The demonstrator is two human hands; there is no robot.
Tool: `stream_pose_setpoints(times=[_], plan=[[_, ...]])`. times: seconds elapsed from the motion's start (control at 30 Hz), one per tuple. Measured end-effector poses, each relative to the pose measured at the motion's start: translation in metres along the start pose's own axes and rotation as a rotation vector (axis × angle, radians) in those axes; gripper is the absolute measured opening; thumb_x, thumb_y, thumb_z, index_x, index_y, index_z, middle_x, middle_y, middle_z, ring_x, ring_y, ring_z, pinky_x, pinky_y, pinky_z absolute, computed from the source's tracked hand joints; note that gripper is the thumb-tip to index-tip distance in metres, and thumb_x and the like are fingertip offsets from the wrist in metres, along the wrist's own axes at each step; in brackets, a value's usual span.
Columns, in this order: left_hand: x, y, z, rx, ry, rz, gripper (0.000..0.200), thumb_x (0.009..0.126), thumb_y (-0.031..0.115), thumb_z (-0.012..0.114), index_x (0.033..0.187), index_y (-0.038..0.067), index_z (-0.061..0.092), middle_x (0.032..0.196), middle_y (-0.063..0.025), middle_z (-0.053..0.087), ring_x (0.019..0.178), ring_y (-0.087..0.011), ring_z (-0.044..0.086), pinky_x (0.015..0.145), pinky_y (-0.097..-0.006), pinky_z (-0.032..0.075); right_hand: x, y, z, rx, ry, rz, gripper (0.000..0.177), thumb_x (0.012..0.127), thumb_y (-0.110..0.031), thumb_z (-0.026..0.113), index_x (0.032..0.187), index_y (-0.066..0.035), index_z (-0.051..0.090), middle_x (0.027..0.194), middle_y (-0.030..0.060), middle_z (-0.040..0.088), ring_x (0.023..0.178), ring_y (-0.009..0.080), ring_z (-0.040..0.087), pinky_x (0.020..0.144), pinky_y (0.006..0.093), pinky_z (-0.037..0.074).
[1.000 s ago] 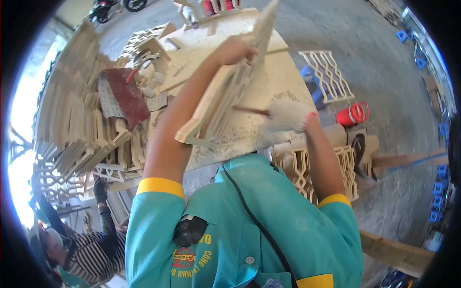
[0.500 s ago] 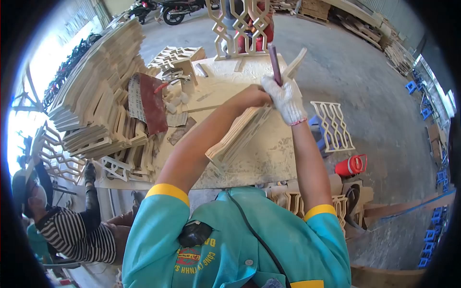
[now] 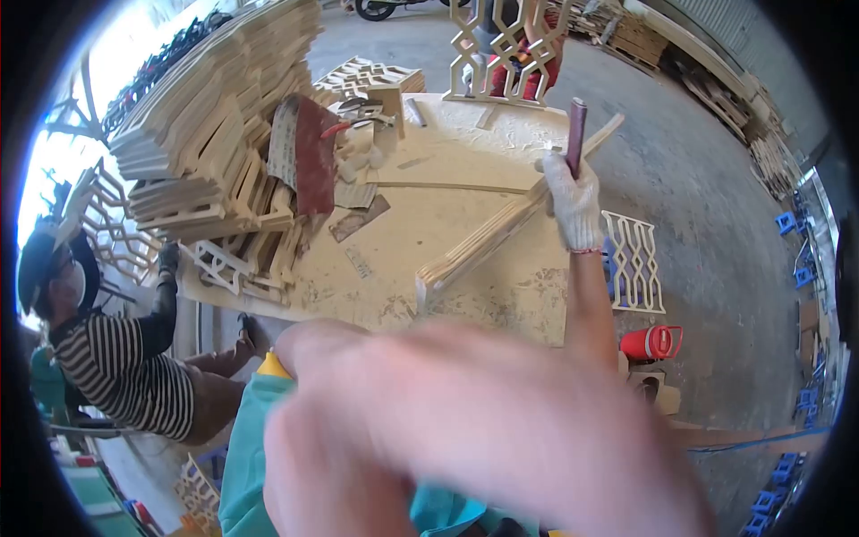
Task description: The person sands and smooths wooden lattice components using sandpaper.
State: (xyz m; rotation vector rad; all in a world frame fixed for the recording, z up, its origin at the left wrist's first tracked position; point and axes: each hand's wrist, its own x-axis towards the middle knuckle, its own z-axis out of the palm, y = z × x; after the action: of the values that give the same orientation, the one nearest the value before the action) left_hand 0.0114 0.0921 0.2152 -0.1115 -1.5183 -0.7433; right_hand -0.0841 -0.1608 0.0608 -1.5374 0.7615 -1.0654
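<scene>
My right hand [image 3: 574, 201], in a white knit glove, is raised over the right side of the worktable [image 3: 394, 268]. It grips a dark red rod [image 3: 575, 134] that points upward. It also steadies the top edge of a wooden lattice panel [image 3: 483, 237], seen edge-on with its low end resting on the table. My left hand [image 3: 465, 430] is bare, very close to the camera and heavily blurred; it fills the lower middle of the view and touches nothing I can see.
Tall stacks of wooden lattice panels [image 3: 206, 134] crowd the table's left side, with a dark red sandpaper sheet [image 3: 302, 157] leaning on them. A person in a striped shirt [image 3: 116, 367] crouches at left. A lattice panel [image 3: 633, 259] and a red container [image 3: 653, 342] lie on the floor at right.
My left hand has let go of the panel and swung up close to the camera. The right hand with the rod now steadies the panel, which has dropped lower onto the table.
</scene>
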Motion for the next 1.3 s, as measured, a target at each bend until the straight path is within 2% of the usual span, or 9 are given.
stream_pose_setpoints(times=[0.13, 0.4, 0.43, 0.53, 0.57, 0.67, 0.93, 1.17, 1.3], plan=[[-0.001, -0.007, 0.009, -0.027, -0.008, 0.035, 0.038, 0.086, 0.02, 0.059, 0.115, -0.004, 0.061, 0.129, -0.021, 0.055, 0.112, -0.0244, 0.055, 0.096, -0.0391, 0.043, -0.003, 0.0, -0.004, -0.004, 0.002, -0.05, 0.026, 0.092, -0.027, 0.068, 0.097, -0.002, 0.066, 0.078, -0.0059, 0.056, 0.066, 0.0037, 0.047, 0.056, 0.0237, 0.039], [-0.011, 0.004, 0.012, 0.026, 0.051, 0.081, 0.034, 0.088, 0.022, 0.057, 0.111, -0.003, 0.062, 0.127, -0.0202, 0.055, 0.106, -0.0236, 0.054, 0.091, -0.0376, 0.043, -0.007, -0.007, -0.004, -0.066, 0.041, 0.051, 0.034, 0.09, -0.032, 0.069, 0.104, -0.001, 0.067, 0.078, -0.0027, 0.061, 0.062, 0.0035, 0.049, 0.053, 0.0216, 0.039], [-0.014, 0.003, 0.017, 0.028, 0.052, 0.099, 0.034, 0.089, 0.023, 0.057, 0.111, -0.003, 0.063, 0.126, -0.0201, 0.055, 0.105, -0.0235, 0.054, 0.09, -0.0375, 0.043, 0.005, 0.013, -0.008, -0.068, 0.051, -0.091, 0.038, 0.09, -0.033, 0.07, 0.106, 0.0, 0.067, 0.08, -0.0014, 0.064, 0.057, 0.0029, 0.048, 0.048, 0.0214, 0.037], [-0.018, 0.01, 0.021, 0.069, 0.072, 0.125, 0.033, 0.09, 0.023, 0.057, 0.11, -0.002, 0.063, 0.125, -0.0197, 0.055, 0.103, -0.0231, 0.053, 0.088, -0.0369, 0.043, 0.005, 0.01, -0.002, -0.048, 0.051, -0.096, 0.037, 0.089, -0.034, 0.07, 0.103, 0.0, 0.067, 0.074, -0.0026, 0.06, 0.051, 0.0027, 0.044, 0.044, 0.0225, 0.035], [-0.019, 0.013, 0.022, 0.088, 0.079, 0.135, 0.033, 0.09, 0.024, 0.057, 0.109, -0.002, 0.064, 0.125, -0.0196, 0.055, 0.102, -0.023, 0.053, 0.087, -0.0367, 0.043, -0.002, -0.004, 0.007, -0.082, 0.075, -0.075, 0.034, 0.092, -0.036, 0.064, 0.093, -0.002, 0.067, 0.057, -0.0027, 0.051, 0.041, 0.0053, 0.041, 0.038, 0.0229, 0.031], [-0.022, 0.019, 0.025, 0.148, 0.095, 0.162, 0.032, 0.091, 0.024, 0.056, 0.108, -0.001, 0.064, 0.124, -0.0193, 0.055, 0.1, -0.0227, 0.053, 0.085, -0.0362, 0.043, 0.0, -0.004, 0.005, -0.104, 0.038, -0.021, 0.035, 0.09, -0.036, 0.07, 0.097, -0.002, 0.068, 0.062, -0.0051, 0.049, 0.045, 0.004, 0.041, 0.041, 0.0243, 0.032], [-0.025, 0.027, 0.023, 0.21, 0.085, 0.222, 0.031, 0.093, 0.027, 0.055, 0.104, 0.0, 0.066, 0.122, -0.0185, 0.056, 0.095, -0.0218, 0.052, 0.079, -0.0347, 0.043, -0.004, -0.006, 0.003, -0.119, 0.03, -0.032, 0.039, 0.092, -0.034, 0.066, 0.111, 0.0, 0.067, 0.07, -0.0013, 0.058, 0.044, 0.0049, 0.042, 0.04, 0.0246, 0.034], [-0.023, 0.028, 0.016, 0.24, 0.02, 0.288, 0.031, 0.095, 0.028, 0.054, 0.101, 0.001, 0.068, 0.12, -0.0177, 0.056, 0.09, -0.0211, 0.051, 0.074, -0.0335, 0.043, -0.006, -0.006, 0.004, -0.087, 0.054, -0.07, 0.036, 0.093, -0.038, 0.065, 0.096, -0.001, 0.065, 0.061, -0.0009, 0.054, 0.04, 0.0061, 0.041, 0.036, 0.0242, 0.033], [-0.019, 0.026, 0.01, 0.27, -0.027, 0.334, 0.032, 0.096, 0.029, 0.053, 0.099, 0.002, 0.069, 0.119, -0.0173, 0.056, 0.087, -0.0207, 0.051, 0.071, -0.0327, 0.043, -0.005, -0.003, 0.002, -0.105, 0.045, -0.07, 0.037, 0.093, -0.038, 0.065, 0.095, -0.002, 0.066, 0.06, -0.003, 0.05, 0.041, 0.0051, 0.04, 0.038, 0.0233, 0.031]])
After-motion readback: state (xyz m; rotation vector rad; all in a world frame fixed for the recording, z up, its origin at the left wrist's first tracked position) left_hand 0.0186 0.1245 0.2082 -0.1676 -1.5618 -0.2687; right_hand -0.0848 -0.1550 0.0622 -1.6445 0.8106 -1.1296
